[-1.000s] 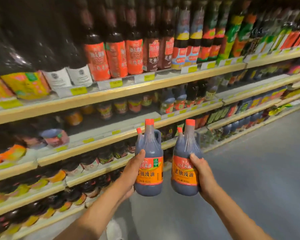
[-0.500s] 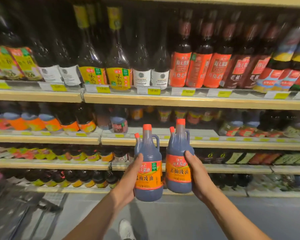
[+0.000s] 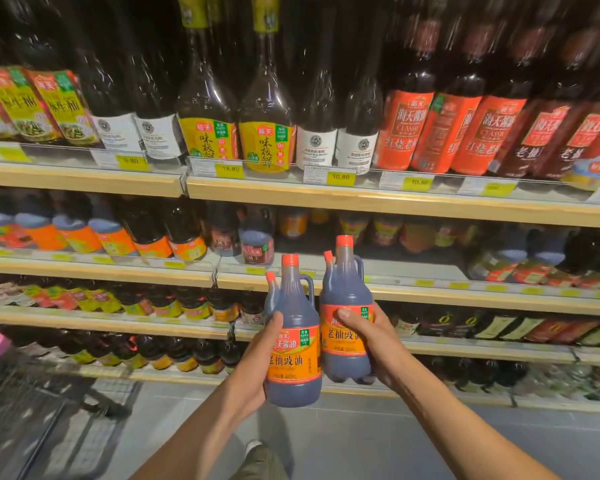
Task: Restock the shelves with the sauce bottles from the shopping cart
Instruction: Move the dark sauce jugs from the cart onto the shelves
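Bottles I hold: two, the left bottle [image 3: 293,372] in my left grip [image 3: 255,368], the right bottle [image 3: 345,292] in my right grip [image 3: 376,341].
Caps [image 3: 290,259] on each: two, one big, one small.
Shelves [image 3: 361,199] in view: four.
Yellow-label bottles [image 3: 207,143], top shelf [image 3: 84,183]: two.
White-label bottles [image 3: 316,147], top shelf: four, in two pairs.
Bright-red-label bottles [image 3: 404,129] beside them: three.
Carts [image 3: 32,403]: one.
Shoes [image 3: 253,446]: one.
Other stock: too blurred for me to count.

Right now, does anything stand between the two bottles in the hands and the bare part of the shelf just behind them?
Nothing visible does. The left hand holds one bottle and the right hand the other bottle, both in front of the bare shelf stretch; jars stand only at its back and left end.
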The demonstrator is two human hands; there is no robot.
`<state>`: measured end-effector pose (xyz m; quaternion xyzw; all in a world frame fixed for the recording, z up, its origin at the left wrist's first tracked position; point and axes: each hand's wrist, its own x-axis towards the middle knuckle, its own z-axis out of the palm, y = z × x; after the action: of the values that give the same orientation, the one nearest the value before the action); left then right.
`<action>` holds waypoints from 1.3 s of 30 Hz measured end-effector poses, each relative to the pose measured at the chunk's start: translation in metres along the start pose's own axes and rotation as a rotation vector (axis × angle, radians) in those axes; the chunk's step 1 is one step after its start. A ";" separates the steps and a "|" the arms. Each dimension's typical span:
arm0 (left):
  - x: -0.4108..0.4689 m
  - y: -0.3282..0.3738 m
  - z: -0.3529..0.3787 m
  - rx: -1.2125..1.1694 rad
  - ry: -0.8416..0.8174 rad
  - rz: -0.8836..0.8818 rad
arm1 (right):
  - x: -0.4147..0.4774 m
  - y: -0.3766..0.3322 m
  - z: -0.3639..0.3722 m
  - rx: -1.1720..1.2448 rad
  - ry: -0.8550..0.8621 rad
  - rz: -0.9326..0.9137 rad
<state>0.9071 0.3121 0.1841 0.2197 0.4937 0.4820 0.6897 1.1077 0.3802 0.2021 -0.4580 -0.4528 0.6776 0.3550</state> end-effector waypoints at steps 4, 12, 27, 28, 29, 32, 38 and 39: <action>0.008 -0.001 -0.015 0.029 0.009 -0.014 | 0.034 -0.005 0.000 -0.046 0.002 -0.005; 0.028 0.009 -0.052 0.015 0.071 -0.050 | 0.116 -0.033 0.003 -0.174 0.017 -0.031; 0.047 0.034 -0.091 0.001 0.141 -0.027 | 0.228 -0.057 0.029 -0.412 0.098 0.090; 0.049 0.034 -0.092 0.002 0.152 -0.031 | 0.231 -0.056 0.030 -0.422 0.085 0.101; 0.051 0.034 -0.092 0.003 0.163 -0.033 | 0.233 -0.056 0.031 -0.436 0.070 0.114; 0.056 0.034 -0.096 0.005 0.198 -0.039 | 0.237 -0.053 0.033 -0.487 0.058 0.126; 0.057 0.029 -0.099 -0.001 0.207 -0.050 | 0.244 -0.043 0.033 -0.615 0.026 0.155; 0.057 0.028 -0.100 -0.008 0.201 -0.050 | 0.245 -0.041 0.033 -0.632 0.020 0.150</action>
<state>0.8084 0.3574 0.1377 0.1551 0.5636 0.4864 0.6493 0.9986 0.6042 0.1726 -0.5842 -0.6023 0.5233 0.1487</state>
